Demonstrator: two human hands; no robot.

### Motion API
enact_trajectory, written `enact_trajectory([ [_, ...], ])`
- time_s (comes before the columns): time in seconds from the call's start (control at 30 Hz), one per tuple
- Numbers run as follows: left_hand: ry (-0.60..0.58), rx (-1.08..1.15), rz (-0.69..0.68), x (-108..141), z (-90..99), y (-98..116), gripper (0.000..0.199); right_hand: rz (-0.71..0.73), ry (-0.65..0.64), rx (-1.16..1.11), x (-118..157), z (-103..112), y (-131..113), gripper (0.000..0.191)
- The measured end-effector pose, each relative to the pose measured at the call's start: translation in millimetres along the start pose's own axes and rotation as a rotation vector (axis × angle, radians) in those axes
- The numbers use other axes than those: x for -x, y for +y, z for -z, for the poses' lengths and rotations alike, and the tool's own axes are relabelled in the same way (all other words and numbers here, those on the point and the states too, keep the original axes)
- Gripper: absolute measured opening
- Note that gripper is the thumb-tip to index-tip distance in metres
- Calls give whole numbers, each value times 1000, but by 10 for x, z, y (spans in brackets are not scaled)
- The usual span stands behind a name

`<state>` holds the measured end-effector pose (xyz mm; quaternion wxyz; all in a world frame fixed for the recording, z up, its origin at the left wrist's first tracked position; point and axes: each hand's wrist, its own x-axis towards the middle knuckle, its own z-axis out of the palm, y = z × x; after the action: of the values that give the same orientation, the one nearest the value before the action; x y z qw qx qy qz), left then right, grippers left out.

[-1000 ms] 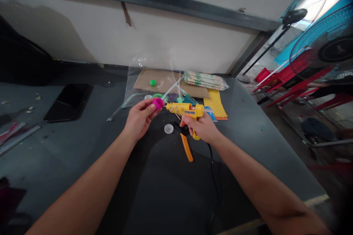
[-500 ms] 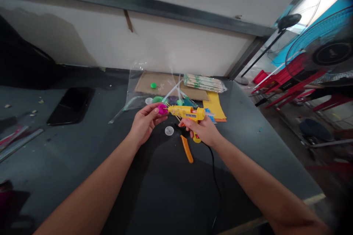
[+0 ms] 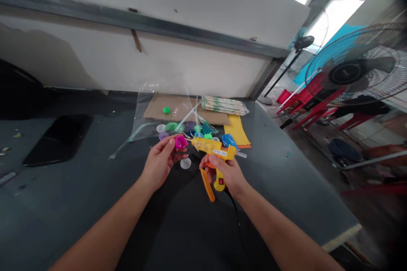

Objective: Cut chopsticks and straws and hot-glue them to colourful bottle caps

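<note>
Between the fingertips of my left hand is a small magenta plastic cap, its hollow side partly showing. My right hand grips a yellow hot glue gun by its handle. The gun's nozzle points left, close beside the cap; whether they touch I cannot tell. A clear glue stick sticks out behind the gun. Below the hands lie a clear round plastic cap and an orange-handled tool, its far end hidden by my right hand.
Behind the hands lie a cardboard sheet under a clear bag, a pack of wooden sticks, yellow paper, a green cap and several coloured caps. A phone rests at left. A fan stands beyond the table's right edge.
The glue gun's nozzle has drawn back slightly from the magenta cap, and the gun tilts more. The cap has turned so its hollow shows. The whole view has shifted.
</note>
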<state>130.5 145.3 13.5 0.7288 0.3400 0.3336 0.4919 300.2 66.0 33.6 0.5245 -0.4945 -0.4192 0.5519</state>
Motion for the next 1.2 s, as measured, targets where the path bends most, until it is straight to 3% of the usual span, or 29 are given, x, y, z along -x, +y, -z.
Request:
enact_trajectory([
  [0.27,-81,-38,15,51,-83,-84,27,3,33,82,84,83,70,46],
  [0.8,-81,-43,13,51,-92,-85,28,2,50,89,87,68,28,42],
  [1.2,-16,-34,-10,9,-73,-63,27,-20,-148,-161,14,136,47,36],
])
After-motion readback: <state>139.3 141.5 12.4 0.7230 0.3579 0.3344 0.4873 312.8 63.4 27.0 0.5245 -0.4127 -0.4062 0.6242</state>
